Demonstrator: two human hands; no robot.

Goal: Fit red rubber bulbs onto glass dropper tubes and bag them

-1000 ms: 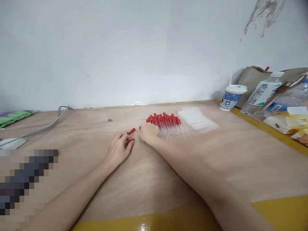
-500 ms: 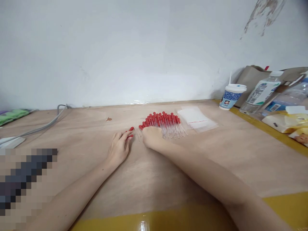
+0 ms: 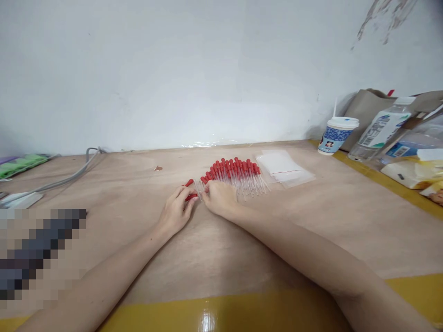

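Observation:
Many glass droppers with red rubber bulbs (image 3: 237, 166) lie side by side in a fan-shaped pile, bulbs toward the wall. My left hand (image 3: 176, 208) is left of the pile, its thumb and fingers closed on a red dropper bulb (image 3: 191, 197). Another red bulb (image 3: 188, 182) shows just beyond its fingertips. Beside these, thin glass tubes (image 3: 198, 188) lie between the two hands. My right hand (image 3: 220, 197) is at the pile's near left edge, covering some droppers. Its fingers are pinched close to the glass tubes; what they grip is too small to make out.
Clear zip bags (image 3: 282, 167) lie right of the pile. Farther right stand a paper cup (image 3: 335, 136) with a straw, a plastic bottle (image 3: 379, 131) and a grey bag (image 3: 363, 108). A grey cable (image 3: 74, 175) and a green item (image 3: 24, 166) are at left.
The red bulb in my left hand has moved right, toward my right hand. My right hand's fingers have turned toward the left hand. The view has shifted slightly.

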